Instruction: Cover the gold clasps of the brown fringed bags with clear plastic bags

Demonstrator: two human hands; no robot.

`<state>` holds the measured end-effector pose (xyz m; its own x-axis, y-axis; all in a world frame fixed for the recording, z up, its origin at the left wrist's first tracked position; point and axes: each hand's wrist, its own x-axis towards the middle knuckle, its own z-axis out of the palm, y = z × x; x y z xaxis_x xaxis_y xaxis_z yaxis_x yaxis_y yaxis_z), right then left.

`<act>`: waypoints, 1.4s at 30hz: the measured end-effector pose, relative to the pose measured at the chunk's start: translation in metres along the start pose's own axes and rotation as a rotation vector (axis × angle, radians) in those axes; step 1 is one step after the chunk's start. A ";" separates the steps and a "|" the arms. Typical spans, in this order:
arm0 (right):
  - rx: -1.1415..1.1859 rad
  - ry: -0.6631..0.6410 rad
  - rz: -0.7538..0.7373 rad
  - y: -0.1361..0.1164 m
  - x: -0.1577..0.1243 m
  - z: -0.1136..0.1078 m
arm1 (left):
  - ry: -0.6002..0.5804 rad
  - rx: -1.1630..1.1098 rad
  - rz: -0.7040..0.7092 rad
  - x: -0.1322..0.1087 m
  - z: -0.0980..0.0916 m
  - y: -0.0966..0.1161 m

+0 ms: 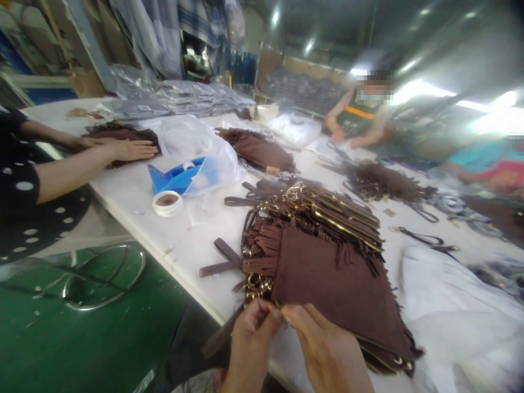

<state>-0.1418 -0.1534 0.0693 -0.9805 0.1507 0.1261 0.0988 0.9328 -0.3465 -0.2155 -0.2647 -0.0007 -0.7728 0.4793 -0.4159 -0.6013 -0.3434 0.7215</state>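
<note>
My left hand (pixel 254 323) and my right hand (pixel 325 341) meet at the near left corner of a stack of brown fringed pouches (pixel 327 278). Fingers of both hands are pinched together, almost tip to tip. A tiny glint of gold shows between them, but what they hold is too small to make out. The top pouch lies flat with its fringe (pixel 262 254) spread to the left. Gold clasps (pixel 258 285) gather along that side, just beyond my left hand. Behind the top pouch, more pouches with gold zippers (pixel 341 218) overlap. Brown wrist straps (pixel 223 259) stick out leftward.
A white tape roll (pixel 167 203), blue tape dispenser (pixel 176 177) and clear plastic bag (pixel 200 144) are farther along the white table (pixel 196 245). At left, another person's hands (pixel 126 151) press on brown pouches. Two more people sit across. White cloth (pixel 462 316) lies right.
</note>
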 end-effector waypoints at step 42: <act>-0.092 0.029 -0.010 -0.016 0.014 -0.014 | -0.042 -0.061 -0.111 0.001 -0.003 0.006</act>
<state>-0.1553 -0.1619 0.0893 -0.9763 0.1495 0.1565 0.1056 0.9602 -0.2586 -0.2201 -0.2687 0.0019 -0.6923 0.5503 -0.4668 -0.6950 -0.3344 0.6365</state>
